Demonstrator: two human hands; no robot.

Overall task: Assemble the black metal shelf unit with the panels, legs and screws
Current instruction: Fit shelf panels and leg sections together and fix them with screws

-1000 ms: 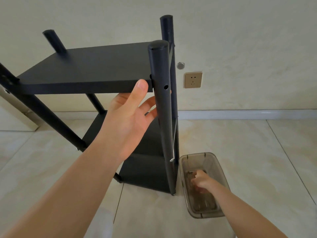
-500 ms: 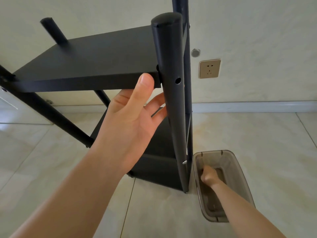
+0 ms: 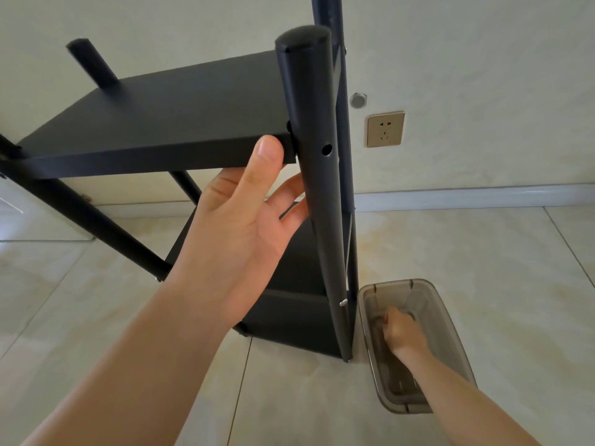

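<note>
The shelf unit stands on its legs on the floor, with a lower panel already fixed: a silver screw shows in the front leg low down, well below the fingers. The upper panel is in place between the legs but looks unfastened at this corner, since the screw hole in the front leg, just beyond the thumb tip, is empty. The left hand supports that panel from underneath, thumb pressed against its front edge and the other fingers spread loosely under it beside the leg. The right hand reaches down into a smoky plastic tub set on the floor just beside the foot of the leg; its fingers curl downward inside, but whether they have hold of a screw cannot be told. By this view the frame is largely built, and what remains is probably to screw the upper panel to its legs, at least at this near corner. The floor is pale glossy tile with thin joints, meeting a cream wall at a light skirting board. A gold-coloured socket and a small round fitting sit on the wall past the fingertips.
</note>
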